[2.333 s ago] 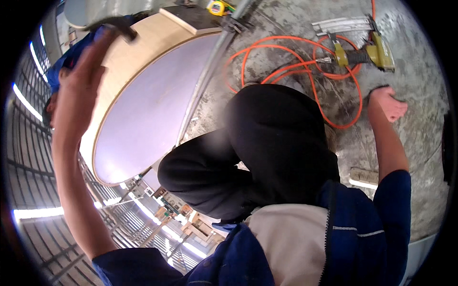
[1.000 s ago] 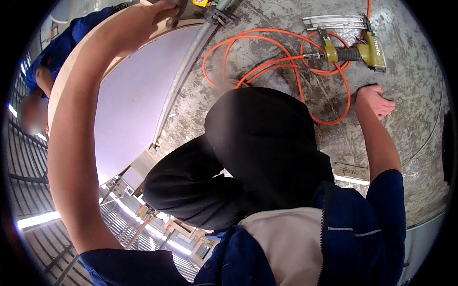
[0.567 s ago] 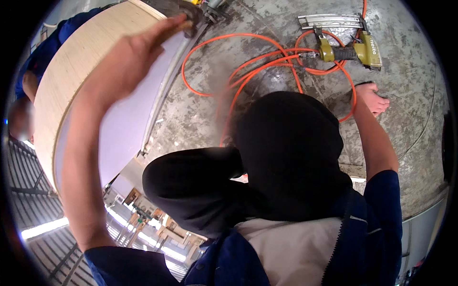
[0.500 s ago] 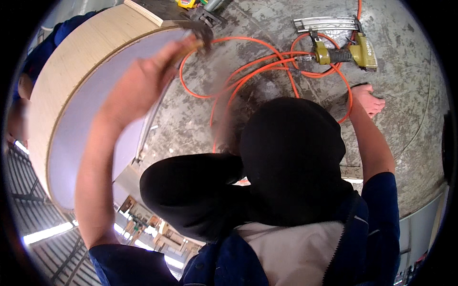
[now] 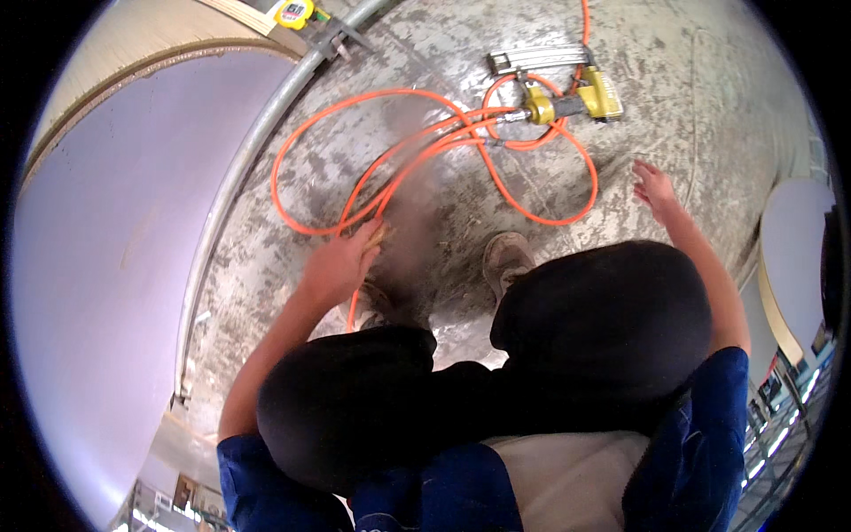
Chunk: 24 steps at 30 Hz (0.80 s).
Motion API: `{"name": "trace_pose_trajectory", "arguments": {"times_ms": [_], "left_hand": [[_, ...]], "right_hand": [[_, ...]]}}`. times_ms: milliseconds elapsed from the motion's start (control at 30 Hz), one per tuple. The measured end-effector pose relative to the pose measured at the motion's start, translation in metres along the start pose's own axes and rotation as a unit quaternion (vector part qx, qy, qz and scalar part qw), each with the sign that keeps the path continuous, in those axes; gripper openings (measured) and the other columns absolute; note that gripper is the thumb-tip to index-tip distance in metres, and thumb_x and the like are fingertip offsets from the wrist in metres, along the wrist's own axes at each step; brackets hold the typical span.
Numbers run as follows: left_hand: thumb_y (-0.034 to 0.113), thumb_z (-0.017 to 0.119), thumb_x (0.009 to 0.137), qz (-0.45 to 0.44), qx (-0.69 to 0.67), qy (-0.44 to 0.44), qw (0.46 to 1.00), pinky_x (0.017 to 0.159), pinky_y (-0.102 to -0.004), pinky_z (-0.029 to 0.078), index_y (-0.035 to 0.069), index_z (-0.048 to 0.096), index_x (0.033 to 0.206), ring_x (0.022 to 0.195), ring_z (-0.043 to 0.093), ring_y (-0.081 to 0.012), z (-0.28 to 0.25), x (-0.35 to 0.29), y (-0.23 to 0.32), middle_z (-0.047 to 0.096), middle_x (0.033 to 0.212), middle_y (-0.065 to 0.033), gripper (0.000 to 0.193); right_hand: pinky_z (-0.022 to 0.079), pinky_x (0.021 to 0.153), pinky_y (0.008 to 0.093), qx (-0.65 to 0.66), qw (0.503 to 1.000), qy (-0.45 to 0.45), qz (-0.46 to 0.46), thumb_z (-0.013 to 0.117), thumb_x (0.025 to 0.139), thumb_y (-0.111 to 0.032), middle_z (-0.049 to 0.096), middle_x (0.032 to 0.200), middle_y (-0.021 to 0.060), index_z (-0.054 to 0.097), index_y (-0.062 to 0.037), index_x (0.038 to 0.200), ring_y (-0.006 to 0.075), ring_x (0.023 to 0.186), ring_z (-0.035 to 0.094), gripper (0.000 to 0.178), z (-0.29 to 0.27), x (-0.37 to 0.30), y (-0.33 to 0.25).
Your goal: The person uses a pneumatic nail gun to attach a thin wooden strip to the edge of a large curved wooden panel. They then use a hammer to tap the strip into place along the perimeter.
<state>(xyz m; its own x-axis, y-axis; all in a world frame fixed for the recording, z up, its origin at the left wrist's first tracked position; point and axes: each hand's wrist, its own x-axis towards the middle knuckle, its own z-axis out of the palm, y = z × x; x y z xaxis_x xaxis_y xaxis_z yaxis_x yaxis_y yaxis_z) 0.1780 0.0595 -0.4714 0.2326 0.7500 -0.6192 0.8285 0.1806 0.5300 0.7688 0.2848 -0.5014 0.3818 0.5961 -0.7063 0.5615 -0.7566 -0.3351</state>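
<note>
My left hand [image 5: 339, 264] is closed around the tan handle of a hammer [image 5: 379, 236], low over the floor in front of my left shoe. A greyish smear in the picture covers the area beside it, so the hammer's head does not show clearly. Beneath that hand runs an orange air hose [image 5: 306, 229], lying in loose loops. My right hand [image 5: 654, 188] is out to the right above the floor, fingers apart and holding nothing. A yellow-green pneumatic nail gun [image 5: 567, 105] lies ahead of it, joined to the hose.
At left stands a large curved panel [image 5: 133, 230] with a pale lilac face and plywood rim, a metal pipe [image 5: 232, 182] along its edge. A clamp [image 5: 335, 37] and a yellow tape measure [image 5: 292, 12] are at the top. Another curved panel [image 5: 793, 257] stands far right.
My left hand has come down from beside the panel, bringing the hammer toward my feet. My right hand has lifted off the floor and spread. My view has shifted right; a second panel now shows.
</note>
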Motion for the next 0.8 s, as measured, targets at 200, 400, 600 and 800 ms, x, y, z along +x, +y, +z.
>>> {"name": "trace_pose_trajectory", "arguments": {"times_ms": [200,400,600,800], "left_hand": [[0.024,0.063,0.099,-0.007,-0.068,-0.087,0.994,0.072,-0.0568,0.050,0.003,0.049,0.130,0.087,0.067,-0.0472,0.037,0.018,-0.008,0.067,0.090,-0.0283,0.040],[0.025,0.065,0.100,0.039,-0.236,0.023,0.971,0.073,-0.0495,0.049,-0.001,0.052,0.121,0.084,0.067,-0.0416,0.070,0.009,-0.002,0.066,0.089,-0.0230,0.036],[0.022,0.063,0.102,0.051,-0.253,0.069,0.964,0.073,-0.0414,0.048,-0.006,0.056,0.119,0.082,0.064,-0.0285,0.046,0.020,0.005,0.063,0.089,-0.0192,0.034],[0.014,0.066,0.091,0.117,-0.264,0.173,0.942,0.093,-0.0434,0.048,-0.006,0.039,0.148,0.107,0.061,-0.0358,0.020,0.070,0.053,0.060,0.120,-0.0214,0.066]], "right_hand": [[0.052,0.084,0.0301,-0.290,0.912,-0.026,-0.288,0.059,0.103,-0.037,0.073,0.107,0.0063,0.066,-0.0010,0.133,0.0121,0.088,0.062,0.047,-0.004,-0.070,-0.175],[0.054,0.080,0.0328,-0.138,0.887,-0.155,-0.413,0.058,0.101,-0.030,0.073,0.104,0.0087,0.071,0.0027,0.119,0.0127,0.090,0.067,0.040,0.149,-0.147,-0.231],[0.055,0.077,0.0413,-0.293,0.872,-0.345,-0.188,0.060,0.098,-0.049,0.071,0.082,0.0188,0.073,0.0062,0.094,0.0274,0.074,0.070,0.057,0.217,-0.212,-0.149],[0.053,0.088,0.0359,0.173,0.854,-0.430,-0.235,0.066,0.100,-0.043,0.070,0.112,0.0120,0.057,0.0062,0.128,0.0170,0.098,0.065,0.057,0.271,-0.228,-0.116]]}}
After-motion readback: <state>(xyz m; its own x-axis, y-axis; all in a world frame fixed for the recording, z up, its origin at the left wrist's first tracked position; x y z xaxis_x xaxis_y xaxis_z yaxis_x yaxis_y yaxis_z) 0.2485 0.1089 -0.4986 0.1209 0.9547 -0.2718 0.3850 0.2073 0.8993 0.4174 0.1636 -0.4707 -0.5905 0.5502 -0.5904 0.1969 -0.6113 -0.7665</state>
